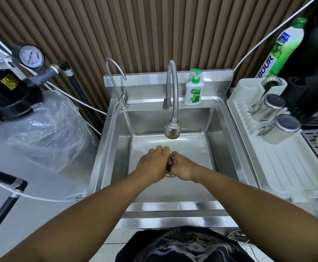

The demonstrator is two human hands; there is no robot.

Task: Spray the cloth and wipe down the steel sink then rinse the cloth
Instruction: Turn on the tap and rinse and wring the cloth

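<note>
Sink (116, 148) of steel straight ahead. Inside it, left hand (152, 163) and right hand (182, 169) press together, both curled tight round bunched dark cloth (171, 161) — mostly hidden between them. Faucet (172, 130) head hangs at 12 o'clock past knuckles. Soap bottle (193, 89) on back ledge, 1 o'clock; dish rack (286, 167) at 3 o'clock.

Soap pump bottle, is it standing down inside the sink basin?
No, the soap pump bottle stands up on the back ledge of the sink, just right of the flexible faucet, not in the basin.
</note>
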